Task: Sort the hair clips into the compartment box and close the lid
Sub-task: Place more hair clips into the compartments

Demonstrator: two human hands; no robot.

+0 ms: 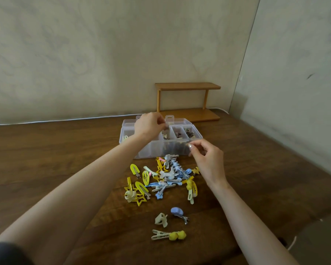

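Observation:
A clear plastic compartment box (153, 150) stands open on the wooden table, its lid (177, 121) folded back behind it. Dark clips lie in its right compartments. My left hand (148, 124) hovers over the box's middle and pinches a small clip (166, 127) above a compartment. My right hand (206, 159) hangs at the box's front right corner with its fingers loosely curled; I see nothing in it. A pile of yellow, blue and cream hair clips (161, 180) lies in front of the box.
Three separate clips lie nearer to me: a cream one (161, 219), a blue one (178, 212) and a cream clip with yellow balls (169, 235). A small wooden shelf (187, 101) stands behind the box against the wall. A white cable (65, 119) runs along the table's back edge.

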